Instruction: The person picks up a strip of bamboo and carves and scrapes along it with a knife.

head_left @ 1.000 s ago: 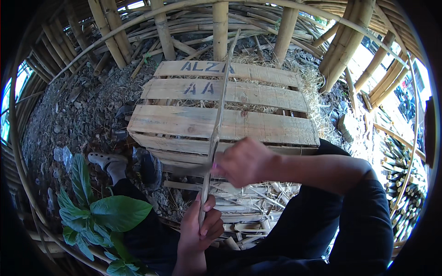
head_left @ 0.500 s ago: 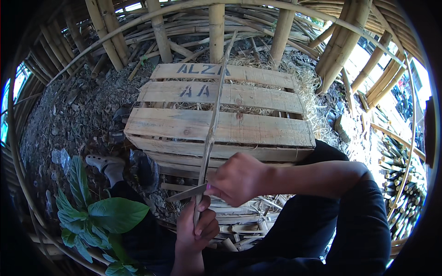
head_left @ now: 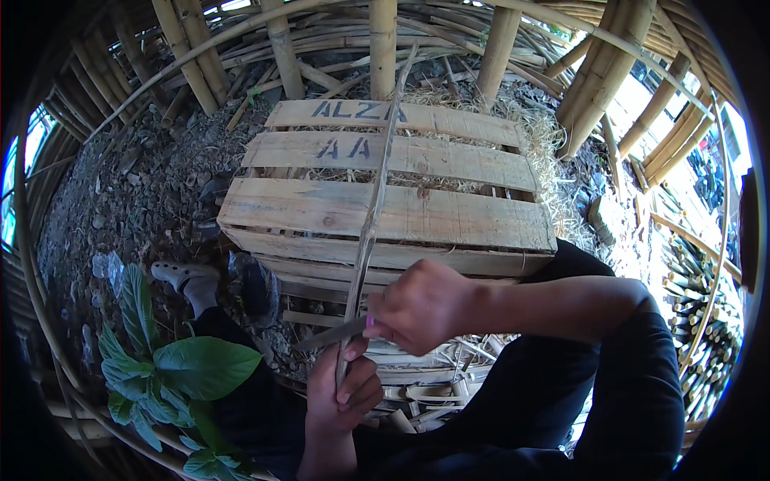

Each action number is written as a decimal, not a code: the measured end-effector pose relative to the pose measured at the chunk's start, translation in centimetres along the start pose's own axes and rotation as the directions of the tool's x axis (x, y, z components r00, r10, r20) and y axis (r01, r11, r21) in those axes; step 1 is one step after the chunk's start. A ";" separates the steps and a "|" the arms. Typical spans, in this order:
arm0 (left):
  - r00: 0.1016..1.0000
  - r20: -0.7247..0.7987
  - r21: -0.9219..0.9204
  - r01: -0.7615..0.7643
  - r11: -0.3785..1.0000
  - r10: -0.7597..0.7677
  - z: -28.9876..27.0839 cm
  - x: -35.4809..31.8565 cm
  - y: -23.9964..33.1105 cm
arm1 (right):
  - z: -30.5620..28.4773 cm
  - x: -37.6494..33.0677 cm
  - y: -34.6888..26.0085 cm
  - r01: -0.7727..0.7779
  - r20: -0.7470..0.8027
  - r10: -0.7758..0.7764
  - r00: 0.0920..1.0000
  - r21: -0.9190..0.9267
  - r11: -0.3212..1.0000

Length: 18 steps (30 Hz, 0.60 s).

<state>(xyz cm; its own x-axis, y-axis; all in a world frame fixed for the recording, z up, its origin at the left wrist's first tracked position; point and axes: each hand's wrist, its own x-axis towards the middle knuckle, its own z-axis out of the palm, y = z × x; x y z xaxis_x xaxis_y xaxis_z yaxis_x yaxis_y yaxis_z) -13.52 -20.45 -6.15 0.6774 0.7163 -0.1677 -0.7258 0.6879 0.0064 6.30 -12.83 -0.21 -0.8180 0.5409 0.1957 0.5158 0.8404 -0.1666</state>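
My left hand (head_left: 343,393) is closed around the lower end of a long, thin bamboo strip (head_left: 374,210). The strip slants up and away over a slatted wooden crate (head_left: 473,218), and its far end reaches past the crate's back slat. In my right hand (head_left: 421,306) is a knife (head_left: 330,333), a bit of pink handle showing at the fingers. Its blade points left and crosses the strip just above my left hand. My right forearm comes in from the right, in front of the crate.
Bamboo offcuts (head_left: 437,394) lie below the crate near my legs. A green leafy plant (head_left: 204,367) stands at lower left, beside my shoe (head_left: 186,276). Cut bamboo pieces (head_left: 699,317) are piled at the right. Upright bamboo poles (head_left: 382,52) stand behind the crate.
The whole view has shifted slightly, the crate now sitting a little higher and further right. Both hands keep their grips, with the knife still across the strip.
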 end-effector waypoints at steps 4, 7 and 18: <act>0.999 0.026 0.029 0.042 0.999 -0.042 0.1 0.1 0.3 | -0.7 0.7 3.4 -0.258 0.090 0.275 0.957 -0.163 0.952; 0.999 0.019 0.032 0.038 0.999 -0.038 0.3 -0.1 0.4 | 0.0 0.0 0.2 -0.066 0.058 0.065 0.996 0.015 0.998; 0.999 -0.033 0.079 0.045 0.996 -0.042 0.8 -0.1 -0.2 | -1.3 1.5 3.9 -0.186 0.083 0.202 0.976 -0.168 0.968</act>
<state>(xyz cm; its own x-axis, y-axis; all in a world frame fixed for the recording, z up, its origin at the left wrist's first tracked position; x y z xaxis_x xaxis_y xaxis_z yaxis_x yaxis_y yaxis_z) -13.36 -20.52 -5.39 0.7030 0.6825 -0.2001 -0.6832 0.7262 0.0763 7.41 -8.64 0.69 -0.7155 0.6943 0.0777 0.6940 0.7191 -0.0356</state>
